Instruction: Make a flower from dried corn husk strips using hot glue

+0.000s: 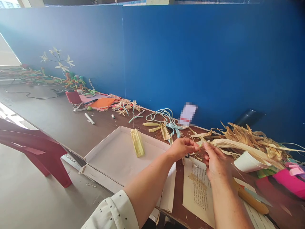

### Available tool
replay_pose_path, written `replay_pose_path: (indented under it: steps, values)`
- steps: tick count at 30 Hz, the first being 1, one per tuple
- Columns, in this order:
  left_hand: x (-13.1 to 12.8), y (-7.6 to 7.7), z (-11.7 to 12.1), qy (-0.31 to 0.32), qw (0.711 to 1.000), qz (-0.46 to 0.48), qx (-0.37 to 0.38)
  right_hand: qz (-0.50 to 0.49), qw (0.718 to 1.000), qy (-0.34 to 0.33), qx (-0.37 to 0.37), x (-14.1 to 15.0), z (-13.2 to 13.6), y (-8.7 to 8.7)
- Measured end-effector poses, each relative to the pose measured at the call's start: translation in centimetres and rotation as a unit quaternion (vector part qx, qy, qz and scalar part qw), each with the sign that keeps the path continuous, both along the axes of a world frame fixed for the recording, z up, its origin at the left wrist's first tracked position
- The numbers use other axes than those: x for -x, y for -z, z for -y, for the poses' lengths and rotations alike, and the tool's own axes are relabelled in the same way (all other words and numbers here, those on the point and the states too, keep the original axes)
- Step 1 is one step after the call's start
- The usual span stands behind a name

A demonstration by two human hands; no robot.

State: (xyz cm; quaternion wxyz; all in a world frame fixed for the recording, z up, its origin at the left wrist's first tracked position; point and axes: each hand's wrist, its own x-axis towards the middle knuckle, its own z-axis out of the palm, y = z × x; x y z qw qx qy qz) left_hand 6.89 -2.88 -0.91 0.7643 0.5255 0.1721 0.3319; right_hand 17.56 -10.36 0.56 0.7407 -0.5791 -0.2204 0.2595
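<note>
My left hand [182, 149] pinches with thumb and forefinger at a small pale-green piece of corn husk [201, 142]. On the other side of it, the fingers of my right hand [215, 160] are closed on the same piece, fingertips close to the left ones. Part of the piece is hidden by the fingers. Left of the hands, a flat yellow-green husk bundle [137, 143] lies in a shallow white cardboard box lid [111, 149]. Under my right hand is a printed sheet [196, 194] on the brown table.
Dry husks [252, 140] are heaped at right, beside a tilted white cup [250, 161]. A yellow-handled tool [252, 200] lies near my right forearm. Pale blue cord [164, 114] and husk flowers [124, 108] lie along the blue partition [181, 57]. A red plastic stool [45, 152] stands left.
</note>
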Motion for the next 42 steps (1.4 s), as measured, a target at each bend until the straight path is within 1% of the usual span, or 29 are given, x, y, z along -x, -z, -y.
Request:
replay_pose_path:
  steps: [4, 9, 14, 19, 21, 26, 33, 36, 42]
  values:
    - [0.1, -0.2, 0.1, -0.003, 1.0, 0.001, 0.004, -0.006, 1.0, 0.003, 0.006, 0.2, 0.1, -0.3]
    - [0.3, -0.5, 0.3, 0.0, 1.0, 0.004, 0.007, 0.0, 1.0, 0.014, 0.009, 0.2, 0.1, -0.2]
    - [0.3, -0.8, 0.5, 0.014, 1.0, 0.0, 0.027, -0.008, 1.0, -0.005, 0.001, 0.2, 0.1, -0.2]
    - [0.1, -0.5, 0.4, 0.021, 0.999, 0.004, 0.025, -0.023, 1.0, -0.013, 0.0, 0.4, 0.2, -0.4]
    - [0.0, -0.4, 0.4, 0.015, 0.999, 0.007, 0.035, -0.019, 1.0, -0.015, 0.001, 0.4, 0.2, -0.4]
    - [-0.1, -0.6, 0.4, 0.016, 0.998, 0.015, 0.066, -0.016, 1.0, -0.013, 0.0, 0.4, 0.2, -0.4]
    - [0.2, -0.6, 0.4, 0.027, 0.997, 0.021, 0.074, 0.004, 1.0, -0.012, 0.001, 0.5, 0.3, -0.4]
    - [0.3, -0.6, 0.4, 0.022, 0.998, 0.006, 0.063, 0.023, 1.0, -0.003, 0.007, 0.2, 0.3, -0.1]
    - [0.3, -0.3, 0.3, 0.003, 0.999, -0.019, 0.034, 0.009, 1.0, 0.009, 0.013, -0.2, 0.1, 0.5]
